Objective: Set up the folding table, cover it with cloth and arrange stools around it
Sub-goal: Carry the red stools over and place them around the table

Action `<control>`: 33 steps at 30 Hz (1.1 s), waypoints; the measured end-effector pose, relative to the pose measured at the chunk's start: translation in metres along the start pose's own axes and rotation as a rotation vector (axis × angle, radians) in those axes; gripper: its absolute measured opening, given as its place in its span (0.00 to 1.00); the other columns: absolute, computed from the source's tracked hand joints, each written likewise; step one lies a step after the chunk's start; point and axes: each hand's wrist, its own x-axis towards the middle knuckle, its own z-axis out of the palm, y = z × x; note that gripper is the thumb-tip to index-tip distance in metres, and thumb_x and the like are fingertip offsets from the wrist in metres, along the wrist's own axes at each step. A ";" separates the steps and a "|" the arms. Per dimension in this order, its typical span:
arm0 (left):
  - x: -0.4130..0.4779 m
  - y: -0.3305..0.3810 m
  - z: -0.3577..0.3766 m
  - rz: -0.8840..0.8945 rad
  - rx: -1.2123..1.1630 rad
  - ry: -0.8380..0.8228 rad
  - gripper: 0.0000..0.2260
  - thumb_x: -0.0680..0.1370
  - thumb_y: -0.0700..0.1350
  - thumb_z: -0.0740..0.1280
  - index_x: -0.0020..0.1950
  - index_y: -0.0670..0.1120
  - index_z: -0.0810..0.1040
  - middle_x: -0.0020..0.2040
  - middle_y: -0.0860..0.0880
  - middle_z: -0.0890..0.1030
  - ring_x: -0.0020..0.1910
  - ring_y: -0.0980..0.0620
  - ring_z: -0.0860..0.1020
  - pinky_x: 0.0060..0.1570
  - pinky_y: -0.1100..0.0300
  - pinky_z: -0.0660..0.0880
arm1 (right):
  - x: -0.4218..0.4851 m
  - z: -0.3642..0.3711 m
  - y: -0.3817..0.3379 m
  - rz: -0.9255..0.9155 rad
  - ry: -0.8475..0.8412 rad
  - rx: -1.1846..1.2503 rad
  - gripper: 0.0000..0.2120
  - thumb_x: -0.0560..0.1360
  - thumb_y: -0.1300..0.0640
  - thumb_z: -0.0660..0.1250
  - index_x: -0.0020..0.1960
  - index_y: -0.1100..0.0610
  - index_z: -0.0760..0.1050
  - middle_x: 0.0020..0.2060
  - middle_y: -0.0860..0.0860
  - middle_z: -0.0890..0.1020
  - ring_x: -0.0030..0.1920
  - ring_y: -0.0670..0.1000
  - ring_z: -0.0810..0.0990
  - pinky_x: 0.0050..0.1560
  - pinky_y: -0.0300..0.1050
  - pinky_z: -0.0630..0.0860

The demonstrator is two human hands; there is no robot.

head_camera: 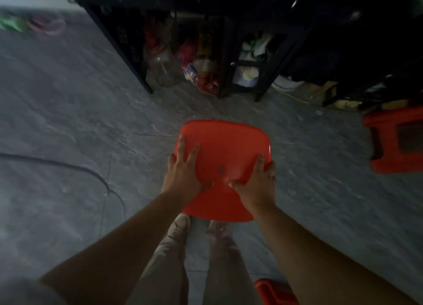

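Holding the red stool (225, 149) between them, the left hand (183, 176) grips its left edge, the right hand (256, 185) its right edge; the floor (68, 121) lies below.

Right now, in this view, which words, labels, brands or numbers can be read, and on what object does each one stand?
No text can be read anywhere.
On the red plastic stool: a plain seat with one small dark mark, no letters.
On the bottles and packets under the black shelf: any labels are too blurred and dark to read.
On the second red stool, at the right: no print shows.
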 end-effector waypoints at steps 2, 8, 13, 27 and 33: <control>-0.030 0.007 -0.022 0.059 0.001 -0.023 0.52 0.68 0.61 0.78 0.82 0.61 0.48 0.80 0.57 0.32 0.77 0.34 0.54 0.68 0.36 0.70 | -0.040 -0.021 -0.004 0.028 0.023 0.010 0.56 0.69 0.45 0.79 0.82 0.50 0.44 0.79 0.62 0.45 0.76 0.67 0.57 0.71 0.62 0.66; -0.106 0.032 -0.075 0.212 0.040 -0.068 0.51 0.67 0.61 0.78 0.82 0.59 0.51 0.81 0.55 0.34 0.77 0.33 0.55 0.68 0.36 0.69 | -0.144 -0.062 -0.003 0.111 0.128 0.031 0.57 0.67 0.45 0.80 0.82 0.53 0.45 0.79 0.65 0.47 0.75 0.68 0.61 0.72 0.59 0.68; -0.130 0.061 -0.083 0.338 0.109 -0.108 0.51 0.67 0.63 0.77 0.82 0.57 0.52 0.81 0.54 0.34 0.77 0.32 0.57 0.70 0.38 0.67 | -0.180 -0.079 0.023 0.199 0.189 0.103 0.59 0.64 0.43 0.81 0.82 0.53 0.47 0.77 0.67 0.53 0.71 0.69 0.67 0.72 0.58 0.69; -0.148 0.245 0.023 0.623 0.372 -0.240 0.53 0.65 0.66 0.78 0.82 0.57 0.53 0.82 0.53 0.34 0.80 0.35 0.52 0.76 0.40 0.59 | -0.204 -0.130 0.212 0.461 0.274 0.440 0.55 0.68 0.46 0.79 0.82 0.52 0.46 0.78 0.66 0.50 0.72 0.68 0.65 0.71 0.57 0.69; -0.171 0.341 0.082 0.790 0.423 -0.299 0.53 0.64 0.65 0.79 0.82 0.57 0.55 0.82 0.55 0.34 0.80 0.36 0.54 0.75 0.41 0.61 | -0.219 -0.157 0.302 0.586 0.371 0.566 0.56 0.67 0.45 0.79 0.82 0.51 0.45 0.79 0.66 0.47 0.73 0.68 0.65 0.71 0.58 0.70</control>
